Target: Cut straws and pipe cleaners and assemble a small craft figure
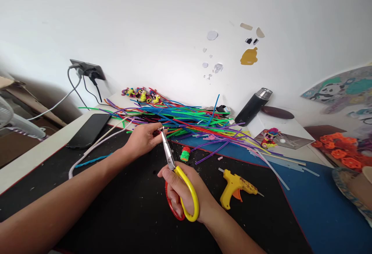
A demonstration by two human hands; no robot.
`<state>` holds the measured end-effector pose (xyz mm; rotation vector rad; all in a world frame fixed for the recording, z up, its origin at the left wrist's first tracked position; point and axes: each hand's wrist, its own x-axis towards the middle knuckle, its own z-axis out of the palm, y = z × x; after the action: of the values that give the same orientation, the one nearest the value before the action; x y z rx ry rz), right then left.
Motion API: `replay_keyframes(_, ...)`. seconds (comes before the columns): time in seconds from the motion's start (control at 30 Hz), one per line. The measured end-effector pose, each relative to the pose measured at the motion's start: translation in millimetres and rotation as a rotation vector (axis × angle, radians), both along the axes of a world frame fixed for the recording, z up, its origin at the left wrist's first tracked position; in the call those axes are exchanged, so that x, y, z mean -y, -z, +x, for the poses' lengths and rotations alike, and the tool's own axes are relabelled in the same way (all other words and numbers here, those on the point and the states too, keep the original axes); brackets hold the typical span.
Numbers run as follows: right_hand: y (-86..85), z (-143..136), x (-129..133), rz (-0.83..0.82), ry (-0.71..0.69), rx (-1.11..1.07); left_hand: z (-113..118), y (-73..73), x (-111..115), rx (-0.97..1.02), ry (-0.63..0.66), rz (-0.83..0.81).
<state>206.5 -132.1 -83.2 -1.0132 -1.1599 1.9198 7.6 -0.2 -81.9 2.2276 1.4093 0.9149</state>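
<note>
My right hand [186,188] grips a pair of scissors [188,192] with one yellow and one red handle. The blades point away from me, their tips at the fingers of my left hand [145,137]. Between thumb and fingers, that hand pinches a tiny dark and whitish piece [161,129], too small to name. Beyond both hands lies a heap of coloured pipe cleaners [174,114]. A small red and green coil [185,154] stands on the black mat [122,207], just past the scissors. To the right rests a yellow glue gun [236,186] with an orange trigger.
A phone [88,130] lies at the left. Several small colourful figures [142,94] sit by the wall, and another figure [269,137] is at the right. A dark flask [253,106] leans at the back. Orange pieces [343,149] are piled far right.
</note>
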Motion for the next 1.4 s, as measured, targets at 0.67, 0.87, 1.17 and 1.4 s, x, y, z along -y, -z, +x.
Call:
replay_keyframes(0.67, -1.5, 0, -1, 0.017, 0.029, -0.001, -4, 8.0, -3, 0.069, -0.062, -0.024)
replay_keyframes(0.87, 2.5, -2, 0, 0.075, 0.052, 0.142, -1, 10.3, -2, 0.038, -0.043, -0.029)
replay_keyframes(1.17, 7.9, -3, 0, 0.123, 0.087, 0.273, 1, 14.0, 2, 0.059, 0.039, -0.004)
replay_keyframes(1.4, 5.3, -4, 1, 0.106, 0.063, 0.233, 1, 12.9, 5, 0.104, 0.07, -0.003)
